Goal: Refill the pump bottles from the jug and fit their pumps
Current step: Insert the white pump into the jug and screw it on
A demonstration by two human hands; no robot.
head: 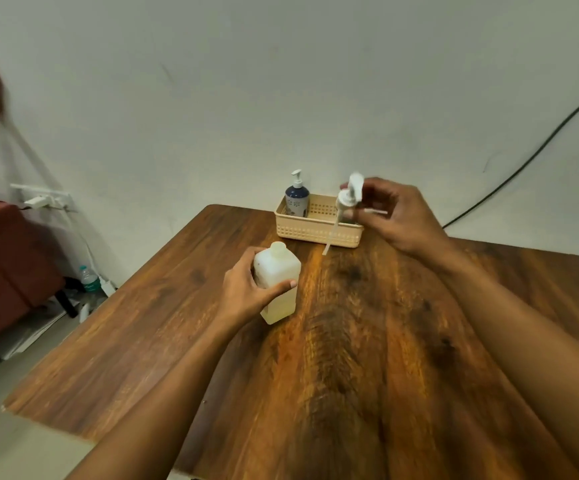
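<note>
Currently | left hand [246, 289] grips uncapped white bottle [277, 271], desk [350, 341] centre | right hand [402, 216] pinches loose pump [347, 197] over far-edge basket [301, 233] | blue bottle [296, 199] already pumped | fitting pending

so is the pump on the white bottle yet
No, the white bottle has a bare neck; the right hand holds the pump apart from it.

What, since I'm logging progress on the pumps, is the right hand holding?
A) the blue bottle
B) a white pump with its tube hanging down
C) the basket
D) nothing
B: the right hand pinches the white pump, whose tube hangs down in front of the basket, while the left hand grips the open white bottle on the table.
</note>
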